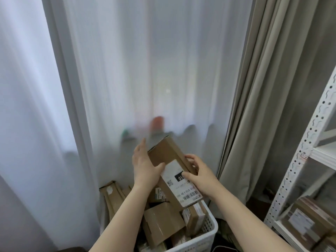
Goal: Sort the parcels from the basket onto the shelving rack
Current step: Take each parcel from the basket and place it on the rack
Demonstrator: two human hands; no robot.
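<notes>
I hold a long brown cardboard parcel point(168, 153) with a white shipping label, lifted above the basket and tilted away from me. My left hand point(145, 166) grips its left side, thumb across the front face. On the parcel's right side my right hand point(199, 172) grips it, its thumb lying on the label. Below stands the white plastic basket point(207, 231), filled with several more brown parcels point(161, 222). The white metal shelving rack point(309, 160) rises at the right edge, with labelled parcels point(307, 220) on a lower shelf.
Sheer white curtains point(145, 70) hang straight ahead, and a beige drape point(263, 88) falls between them and the rack. A flattened cardboard piece point(111, 195) leans behind the basket at the left. Dark floor shows between basket and rack.
</notes>
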